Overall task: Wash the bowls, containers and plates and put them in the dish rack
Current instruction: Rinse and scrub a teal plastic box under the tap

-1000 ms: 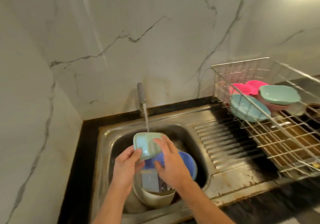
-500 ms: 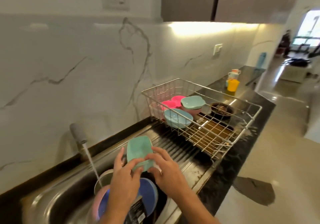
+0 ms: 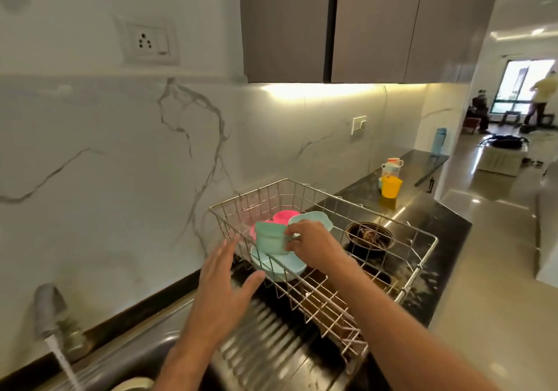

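While water runs from the tap (image 3: 48, 306) at 8 o'clock, right hand (image 3: 314, 247) reaching into the wire dish rack (image 3: 422, 258), fingers pinching a mint-green container (image 3: 268, 239) tipped on its side. Just below it, a pale blue plate (image 3: 277, 267); behind, at 12 o'clock, pink bowls (image 3: 283, 217) and a mint-green bowl (image 3: 317, 220). Left hand (image 3: 223, 294) hovering over the ribbed drainboard (image 3: 265, 339) outside the rack's near corner, fingers spread wide, holding nothing. Yellow cup (image 3: 391, 187) on the counter at 2 o'clock.
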